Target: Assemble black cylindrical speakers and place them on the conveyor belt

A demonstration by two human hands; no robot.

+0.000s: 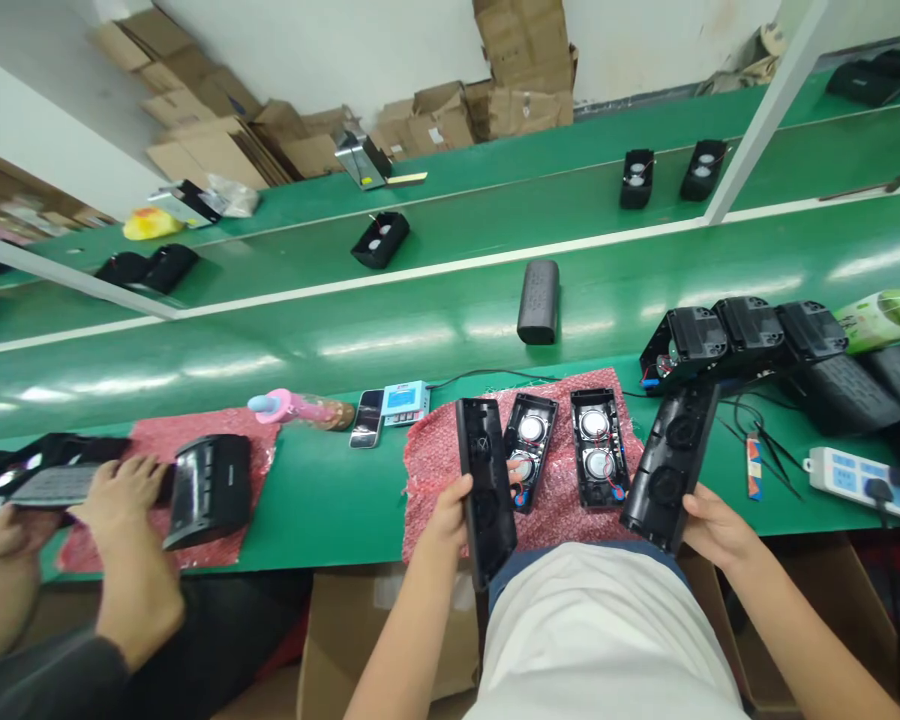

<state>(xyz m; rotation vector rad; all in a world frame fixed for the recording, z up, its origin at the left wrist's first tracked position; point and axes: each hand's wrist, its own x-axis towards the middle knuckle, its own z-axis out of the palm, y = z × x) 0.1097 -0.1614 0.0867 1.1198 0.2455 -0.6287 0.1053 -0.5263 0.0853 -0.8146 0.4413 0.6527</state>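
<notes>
My left hand (454, 512) grips a long black housing shell (487, 490), its thumb on the near edge and some fingertips showing beyond it. A similar black shell with two round openings (673, 465) is held tilted in my right hand (712, 520), at its lower right edge. Between the two shells, on pink bubble wrap (435, 450), lie two open black speaker halves. Each, the left one (541, 412) and the right one (598, 492), shows two silvery round drivers with red and blue wires. The left shell partly covers the left half.
A closed speaker (538, 300) stands on the green conveyor (420, 330). Black housings (750, 330), a power strip (862, 485) and cables sit at right. A phone (367, 418), blue-white box (406, 402) and pink bottle (307, 410) lie left. A co-worker's hands (124, 495) handle parts far left.
</notes>
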